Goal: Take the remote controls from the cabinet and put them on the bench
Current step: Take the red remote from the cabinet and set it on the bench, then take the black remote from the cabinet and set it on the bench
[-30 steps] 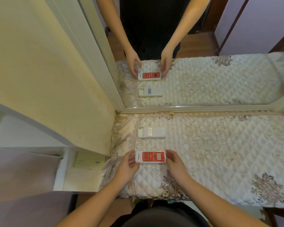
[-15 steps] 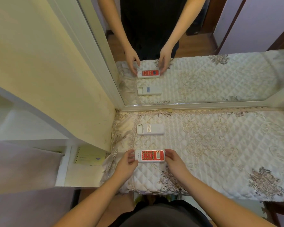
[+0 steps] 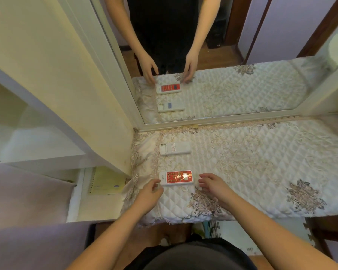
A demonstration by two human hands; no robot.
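The red remote control (image 3: 176, 178) is lying flat on the quilted worktop (image 3: 261, 162), near its front left corner, with its long axis running left to right. The white remote control (image 3: 175, 148) is resting parallel to it, further back toward the mirror (image 3: 222, 75), well apart from it.

Handling judgement: both units are appearing rigid, light and smooth-cased, so each is likely suiting a one-hand pinch across the short ends or long edges. The padded cover is giving a soft, slightly yielding seat; sliding is looking unlikely.

The left hand (image 3: 148, 193) is sitting just beside the red unit's left end, fingers loosely curled and gripping nothing; whether a fingertip is touching the casing cannot be told. The right hand (image 3: 213, 185) is hovering just off the right end, fingers relaxed and parted, holding nothing.

Appearance: the red unit is showing a white casing, red face, button rows and a pale display window catching glare. The white unit is showing a small label.
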